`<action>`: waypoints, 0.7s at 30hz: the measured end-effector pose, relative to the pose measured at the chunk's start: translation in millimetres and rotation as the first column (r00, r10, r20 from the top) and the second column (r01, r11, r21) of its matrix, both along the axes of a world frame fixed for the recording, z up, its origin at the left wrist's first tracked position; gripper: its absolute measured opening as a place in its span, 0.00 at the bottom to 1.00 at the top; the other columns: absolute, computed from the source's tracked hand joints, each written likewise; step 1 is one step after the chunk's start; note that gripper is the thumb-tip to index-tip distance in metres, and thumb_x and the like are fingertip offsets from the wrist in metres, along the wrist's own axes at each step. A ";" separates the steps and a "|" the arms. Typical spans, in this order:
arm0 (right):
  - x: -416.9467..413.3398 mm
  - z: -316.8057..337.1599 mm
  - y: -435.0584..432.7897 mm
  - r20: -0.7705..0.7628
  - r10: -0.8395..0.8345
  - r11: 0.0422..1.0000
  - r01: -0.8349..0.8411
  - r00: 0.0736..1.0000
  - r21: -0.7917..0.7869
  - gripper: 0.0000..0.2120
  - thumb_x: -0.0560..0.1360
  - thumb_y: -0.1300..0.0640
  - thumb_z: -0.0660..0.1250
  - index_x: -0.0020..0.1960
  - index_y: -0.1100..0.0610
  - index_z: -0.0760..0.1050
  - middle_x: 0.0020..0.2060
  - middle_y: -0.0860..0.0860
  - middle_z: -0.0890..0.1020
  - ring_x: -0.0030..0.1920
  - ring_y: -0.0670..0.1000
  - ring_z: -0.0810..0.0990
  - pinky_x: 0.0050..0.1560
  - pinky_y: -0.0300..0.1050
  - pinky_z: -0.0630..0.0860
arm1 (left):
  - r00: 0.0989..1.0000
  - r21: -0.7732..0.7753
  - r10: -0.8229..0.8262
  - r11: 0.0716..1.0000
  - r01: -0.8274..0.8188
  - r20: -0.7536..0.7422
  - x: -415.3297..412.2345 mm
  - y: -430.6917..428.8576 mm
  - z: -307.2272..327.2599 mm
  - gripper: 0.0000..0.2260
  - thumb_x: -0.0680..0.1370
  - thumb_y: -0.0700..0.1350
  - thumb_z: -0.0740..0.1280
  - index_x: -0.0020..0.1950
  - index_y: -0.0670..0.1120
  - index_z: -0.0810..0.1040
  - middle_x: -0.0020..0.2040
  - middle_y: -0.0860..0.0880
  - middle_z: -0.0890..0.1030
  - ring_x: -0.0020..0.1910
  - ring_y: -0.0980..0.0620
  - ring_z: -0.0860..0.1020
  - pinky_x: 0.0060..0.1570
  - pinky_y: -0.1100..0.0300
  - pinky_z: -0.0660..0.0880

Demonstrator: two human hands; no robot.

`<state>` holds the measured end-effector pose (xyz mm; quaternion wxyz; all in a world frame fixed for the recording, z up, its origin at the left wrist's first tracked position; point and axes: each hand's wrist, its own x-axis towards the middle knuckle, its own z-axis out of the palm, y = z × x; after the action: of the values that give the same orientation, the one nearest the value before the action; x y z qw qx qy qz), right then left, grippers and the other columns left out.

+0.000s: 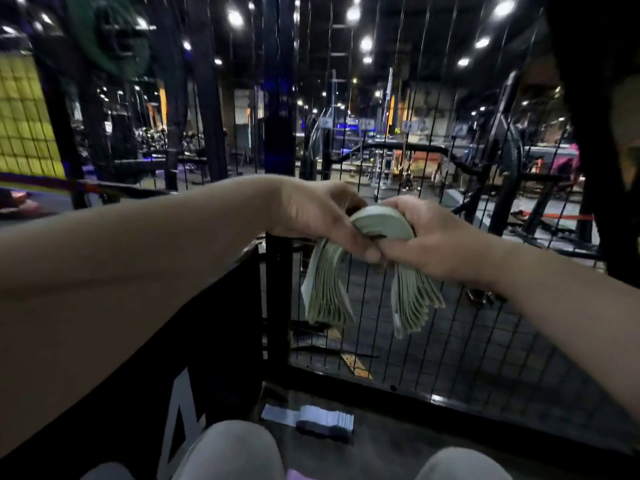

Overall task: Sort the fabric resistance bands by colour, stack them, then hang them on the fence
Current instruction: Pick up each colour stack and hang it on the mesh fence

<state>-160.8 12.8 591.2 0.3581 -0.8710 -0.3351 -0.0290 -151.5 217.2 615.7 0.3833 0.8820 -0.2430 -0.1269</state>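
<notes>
Single head view, close, facing forward-down over hands toward fence (pixel 433 306).

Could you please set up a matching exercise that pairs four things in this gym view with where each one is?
Things:
1. pale green stack of fabric resistance bands
2. white and dark stack of bands
3. yellow panel
4. dark green round weight plate

Places:
A. high up at top left
B. lying on the floor
C. gripped by the left hand and right hand, ends hanging down
D. at the left edge, behind black mesh

Pairs: 1-C, 2-B, 3-D, 4-A
</notes>
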 end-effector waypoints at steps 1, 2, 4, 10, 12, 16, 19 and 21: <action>-1.0 3.9 0.7 -0.004 -0.003 1.000 0.003 1.000 -0.004 0.22 0.74 0.56 0.73 0.65 0.53 0.69 0.50 0.51 0.81 0.47 0.51 0.82 0.43 0.45 0.82 | 1.000 0.008 -0.009 1.000 0.009 0.004 -1.9 0.5 2.1 0.19 0.68 0.39 0.79 0.57 0.42 0.80 0.48 0.52 0.84 0.51 0.54 0.82 0.54 0.59 0.76; -2.5 5.2 2.2 -0.009 -0.007 1.000 0.007 1.000 -0.014 0.21 0.74 0.55 0.73 0.64 0.52 0.70 0.49 0.51 0.81 0.46 0.50 0.82 0.41 0.41 0.81 | 1.000 0.011 -0.017 1.000 0.017 0.006 -3.7 1.1 0.8 0.17 0.69 0.38 0.78 0.56 0.42 0.80 0.47 0.52 0.83 0.50 0.54 0.81 0.52 0.60 0.75; -1.8 8.6 7.7 -0.005 -0.023 0.999 0.023 1.000 -0.042 0.19 0.73 0.52 0.73 0.61 0.50 0.72 0.48 0.50 0.81 0.44 0.49 0.82 0.40 0.40 0.80 | 1.000 0.011 -0.016 1.000 0.016 0.010 -2.9 5.0 -1.5 0.16 0.70 0.37 0.77 0.56 0.42 0.80 0.47 0.50 0.83 0.49 0.52 0.81 0.52 0.59 0.76; 18.7 15.1 32.9 -0.028 -0.071 0.997 0.070 0.997 -0.037 0.15 0.72 0.51 0.73 0.56 0.50 0.74 0.44 0.51 0.83 0.40 0.49 0.82 0.37 0.43 0.80 | 1.000 -0.083 0.022 0.996 -0.021 0.005 8.4 18.6 -7.7 0.15 0.72 0.31 0.73 0.55 0.44 0.79 0.45 0.50 0.82 0.46 0.54 0.80 0.48 0.60 0.76; 30.6 19.8 43.6 -0.030 -0.073 0.997 0.072 0.997 -0.027 0.13 0.72 0.51 0.73 0.55 0.50 0.74 0.43 0.51 0.83 0.39 0.49 0.82 0.38 0.45 0.80 | 0.998 -0.105 0.053 0.993 -0.051 0.022 14.4 26.9 -4.6 0.15 0.72 0.32 0.73 0.54 0.46 0.79 0.44 0.51 0.82 0.45 0.55 0.80 0.46 0.63 0.76; 59.2 30.2 62.3 -0.031 -0.101 0.994 0.102 0.994 0.040 0.13 0.72 0.49 0.72 0.53 0.50 0.73 0.42 0.51 0.82 0.34 0.46 0.78 0.30 0.38 0.74 | 0.970 -0.202 0.206 0.963 -0.177 0.132 33.0 39.0 1.3 0.22 0.69 0.35 0.73 0.61 0.43 0.74 0.46 0.49 0.81 0.42 0.55 0.79 0.40 0.62 0.76; 82.3 37.5 74.6 -0.036 -0.153 0.984 0.156 0.987 0.088 0.16 0.72 0.47 0.71 0.56 0.51 0.72 0.43 0.52 0.82 0.37 0.48 0.79 0.33 0.42 0.74 | 0.868 -0.197 0.317 0.946 -0.259 0.382 47.4 40.1 1.5 0.29 0.73 0.36 0.72 0.70 0.46 0.63 0.52 0.49 0.79 0.41 0.57 0.80 0.39 0.62 0.79; 99.1 42.6 82.9 -0.034 -0.174 0.977 0.177 0.984 0.117 0.18 0.72 0.48 0.70 0.58 0.53 0.72 0.44 0.52 0.81 0.39 0.50 0.80 0.35 0.45 0.74 | 0.708 -0.135 0.364 0.923 -0.360 0.605 57.6 39.6 -0.3 0.31 0.72 0.43 0.71 0.71 0.50 0.61 0.59 0.50 0.77 0.49 0.53 0.81 0.48 0.54 0.81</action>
<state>-61.7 95.7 633.8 0.4094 -0.8746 -0.2502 -0.0703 -93.9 256.8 615.4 0.3021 0.9031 -0.1778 0.2482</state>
